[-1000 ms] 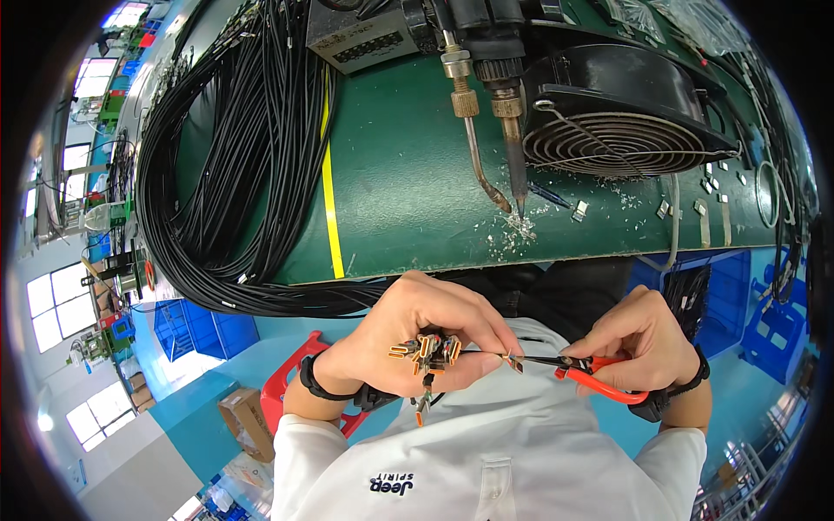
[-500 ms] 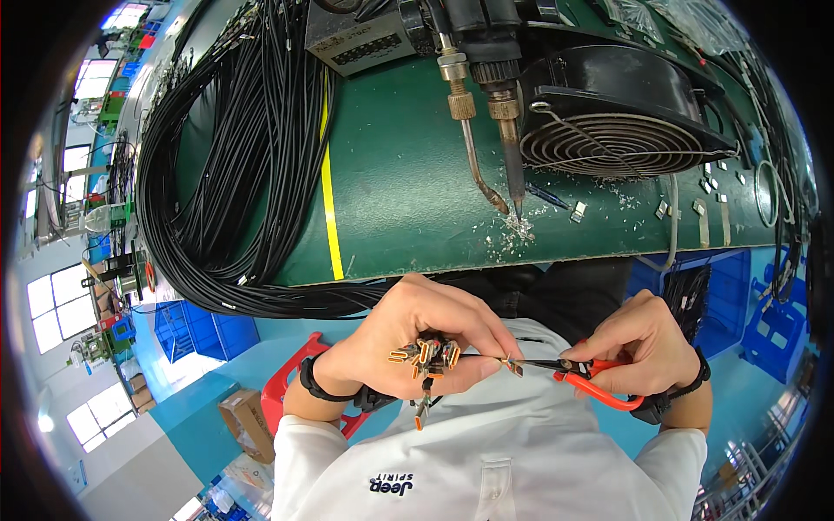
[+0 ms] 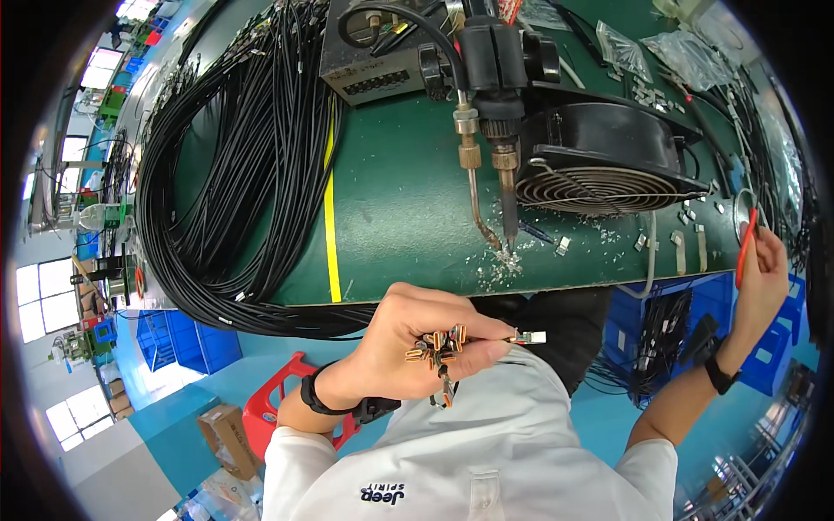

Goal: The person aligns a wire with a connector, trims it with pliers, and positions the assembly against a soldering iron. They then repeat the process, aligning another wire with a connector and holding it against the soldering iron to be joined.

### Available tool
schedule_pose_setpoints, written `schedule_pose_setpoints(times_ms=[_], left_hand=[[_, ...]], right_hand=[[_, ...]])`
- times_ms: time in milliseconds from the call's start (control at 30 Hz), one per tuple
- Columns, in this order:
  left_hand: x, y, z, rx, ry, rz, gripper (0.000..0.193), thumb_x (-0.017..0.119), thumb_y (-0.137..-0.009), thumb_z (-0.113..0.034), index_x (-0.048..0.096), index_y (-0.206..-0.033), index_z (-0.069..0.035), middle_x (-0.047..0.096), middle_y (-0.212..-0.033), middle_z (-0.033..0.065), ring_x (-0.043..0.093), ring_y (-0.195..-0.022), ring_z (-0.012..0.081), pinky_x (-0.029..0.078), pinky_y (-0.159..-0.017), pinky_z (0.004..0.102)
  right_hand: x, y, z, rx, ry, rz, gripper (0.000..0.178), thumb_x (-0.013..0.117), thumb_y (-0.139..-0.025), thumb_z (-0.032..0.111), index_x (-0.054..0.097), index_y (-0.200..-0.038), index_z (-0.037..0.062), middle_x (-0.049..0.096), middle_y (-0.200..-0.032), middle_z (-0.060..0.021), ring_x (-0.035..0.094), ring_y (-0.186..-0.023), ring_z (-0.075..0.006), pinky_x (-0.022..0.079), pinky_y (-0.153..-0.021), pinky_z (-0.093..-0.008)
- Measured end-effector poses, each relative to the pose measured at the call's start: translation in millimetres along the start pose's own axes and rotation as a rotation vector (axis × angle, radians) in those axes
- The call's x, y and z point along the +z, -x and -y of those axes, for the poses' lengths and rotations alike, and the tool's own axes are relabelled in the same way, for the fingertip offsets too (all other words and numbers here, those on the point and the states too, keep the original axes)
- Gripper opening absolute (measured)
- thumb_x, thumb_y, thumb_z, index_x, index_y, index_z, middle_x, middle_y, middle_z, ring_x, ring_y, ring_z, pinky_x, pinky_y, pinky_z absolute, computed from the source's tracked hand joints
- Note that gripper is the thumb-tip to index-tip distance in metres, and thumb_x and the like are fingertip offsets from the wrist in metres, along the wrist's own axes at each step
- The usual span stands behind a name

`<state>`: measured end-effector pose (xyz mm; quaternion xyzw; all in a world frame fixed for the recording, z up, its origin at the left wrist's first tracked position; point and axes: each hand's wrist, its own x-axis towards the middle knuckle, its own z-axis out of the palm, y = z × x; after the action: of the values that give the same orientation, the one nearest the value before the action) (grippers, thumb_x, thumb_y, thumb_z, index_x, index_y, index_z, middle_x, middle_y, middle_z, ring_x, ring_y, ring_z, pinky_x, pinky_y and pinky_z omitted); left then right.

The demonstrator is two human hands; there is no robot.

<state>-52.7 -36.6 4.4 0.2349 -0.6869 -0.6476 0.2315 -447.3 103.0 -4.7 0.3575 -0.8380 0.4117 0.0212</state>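
In the head view, my right hand [image 3: 764, 267] has swung away from my left, now right of the fan [image 3: 599, 154], fingers curled round red-handled pliers [image 3: 744, 252]; my left hand [image 3: 408, 334] remains left of the fan and closer to me, closed round a bundle of connector ends [image 3: 436, 347]; its thumb and fingertips pinch one cable, its silver connector [image 3: 532, 337] poking out, clear of the pliers; I judge the plier work there paused.

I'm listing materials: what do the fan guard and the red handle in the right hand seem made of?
Fan guard: probably metal wire, dull; thin concentric rings suggest it. Red handle: smooth plastic or rubber, likely, from its even, bright colour.
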Motion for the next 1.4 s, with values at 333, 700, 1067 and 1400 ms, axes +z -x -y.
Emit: schedule_pose_setpoints(times_ms=[333, 700, 1067, 1400], left_hand=[[2.2, -3.9, 5.2, 0.086, -0.12, -0.06, 0.019, 0.074, -0.072, 0.008, 0.075, -0.089, 0.0, 0.068, -0.067, 0.0115, 0.06, -0.052, 0.0139, 0.044, -0.049, 0.0232], [2.9, -2.6, 7.8, 0.095, -0.162, -0.077, 0.022, 0.072, -0.072, 0.011, 0.074, -0.091, 0.0, 0.068, -0.069, 0.0111, 0.059, -0.053, 0.0144, 0.044, -0.049, 0.0234], [-3.3, -8.3, 3.4, 0.106, -0.244, -0.117, 0.019, 0.074, -0.073, 0.007, 0.074, -0.09, 0.0, 0.066, -0.065, 0.0093, 0.056, -0.049, 0.0142, 0.042, -0.046, 0.024], [-3.5, -9.8, 4.7, 0.101, -0.233, -0.15, 0.013, 0.074, -0.074, 0.004, 0.073, -0.087, 0.002, 0.061, -0.06, 0.008, 0.053, -0.047, 0.012, 0.038, -0.044, 0.0238]], right_hand=[[27.1, 81.5, 98.7, -0.168, -0.559, 0.342, 0.025, 0.069, -0.085, 0.009, 0.067, -0.105, -0.0054, 0.069, -0.1, -0.0179, 0.068, -0.084, -0.0212, 0.053, -0.075, -0.0295], [88.8, 124.0, 133.9, -0.139, -0.977, 0.741, 0.02, 0.069, -0.076, -0.013, 0.068, -0.095, -0.0081, 0.069, -0.087, -0.0176, 0.068, -0.075, -0.0199, 0.056, -0.069, -0.0282], [95.3, 127.1, 142.7, 0.036, -1.115, 0.701, 0.02, 0.065, -0.079, -0.016, 0.064, -0.098, -0.0093, 0.068, -0.092, -0.0182, 0.068, -0.08, -0.0203, 0.058, -0.072, -0.0286], [101.5, 123.7, 142.5, -0.041, -1.084, 0.681, 0.019, 0.066, -0.079, -0.016, 0.064, -0.098, -0.0105, 0.068, -0.092, -0.0191, 0.069, -0.079, -0.02, 0.057, -0.07, -0.0275]])
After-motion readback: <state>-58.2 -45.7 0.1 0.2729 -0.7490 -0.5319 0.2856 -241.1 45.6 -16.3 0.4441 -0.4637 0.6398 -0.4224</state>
